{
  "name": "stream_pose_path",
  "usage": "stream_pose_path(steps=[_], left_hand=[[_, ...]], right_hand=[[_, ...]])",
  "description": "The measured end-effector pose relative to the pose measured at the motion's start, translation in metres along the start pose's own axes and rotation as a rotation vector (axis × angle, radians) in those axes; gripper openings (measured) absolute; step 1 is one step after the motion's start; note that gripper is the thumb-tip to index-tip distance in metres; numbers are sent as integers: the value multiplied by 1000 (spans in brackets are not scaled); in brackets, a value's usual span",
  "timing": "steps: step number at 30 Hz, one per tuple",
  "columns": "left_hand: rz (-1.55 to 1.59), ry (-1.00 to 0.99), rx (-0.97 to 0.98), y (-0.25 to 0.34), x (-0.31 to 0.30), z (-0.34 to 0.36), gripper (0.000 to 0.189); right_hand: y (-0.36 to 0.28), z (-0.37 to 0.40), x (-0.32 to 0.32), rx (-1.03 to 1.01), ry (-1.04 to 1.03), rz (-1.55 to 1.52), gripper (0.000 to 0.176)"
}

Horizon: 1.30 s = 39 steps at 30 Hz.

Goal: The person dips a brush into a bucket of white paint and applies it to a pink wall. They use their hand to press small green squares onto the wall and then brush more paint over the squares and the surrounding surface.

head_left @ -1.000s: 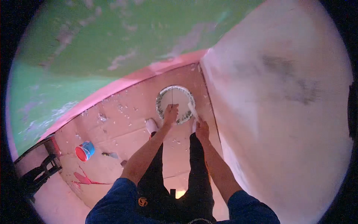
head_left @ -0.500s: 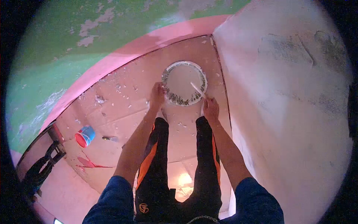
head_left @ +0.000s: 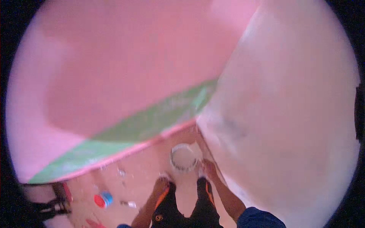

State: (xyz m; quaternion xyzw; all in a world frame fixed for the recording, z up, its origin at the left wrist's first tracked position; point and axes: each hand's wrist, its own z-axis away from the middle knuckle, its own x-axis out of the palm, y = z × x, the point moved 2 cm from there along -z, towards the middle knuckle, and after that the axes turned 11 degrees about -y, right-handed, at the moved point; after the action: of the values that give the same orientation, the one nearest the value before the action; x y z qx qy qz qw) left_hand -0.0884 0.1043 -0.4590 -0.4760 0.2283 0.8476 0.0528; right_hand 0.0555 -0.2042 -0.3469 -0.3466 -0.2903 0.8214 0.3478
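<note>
Right hand (head_left: 207, 167): extended beside bucket (head_left: 184, 169), clamped on pale tool (head_left: 198, 150).
Left hand (head_left: 161, 184): low, left of bucket; grip unclear.

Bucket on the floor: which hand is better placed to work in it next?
Right, probably: the right hand is beside the bucket, apparently holding a pale flat tool; the left hand is farther back.

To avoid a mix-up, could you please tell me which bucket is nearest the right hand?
The larger, pale-rimmed bucket, beside the right hand; the blue-and-red bucket is farther left.
</note>
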Motion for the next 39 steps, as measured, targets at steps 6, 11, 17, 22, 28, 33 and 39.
stream_pose_path(steps=[6,11,17,22,28,33,39], left_hand=[[1576,237,-228,87,-320,43,33],[1281,475,-9,105,-478,58,31],[1262,705,146,172,-602,86,25],[1113,800,284,202,-659,103,18],[1105,825,410,207,-687,106,18],[1155,722,449,197,-685,91,18],[1163,594,441,186,-686,86,18]], right_hand=[[-176,92,-97,-190,174,-624,23],[-356,173,-204,-517,185,-784,24],[-481,224,-290,-789,73,-869,20],[-538,271,-321,-882,95,-844,21],[-587,286,-339,-962,191,-889,22],[-533,209,-319,-882,223,-651,28],[-434,180,-282,-351,151,-609,22]])
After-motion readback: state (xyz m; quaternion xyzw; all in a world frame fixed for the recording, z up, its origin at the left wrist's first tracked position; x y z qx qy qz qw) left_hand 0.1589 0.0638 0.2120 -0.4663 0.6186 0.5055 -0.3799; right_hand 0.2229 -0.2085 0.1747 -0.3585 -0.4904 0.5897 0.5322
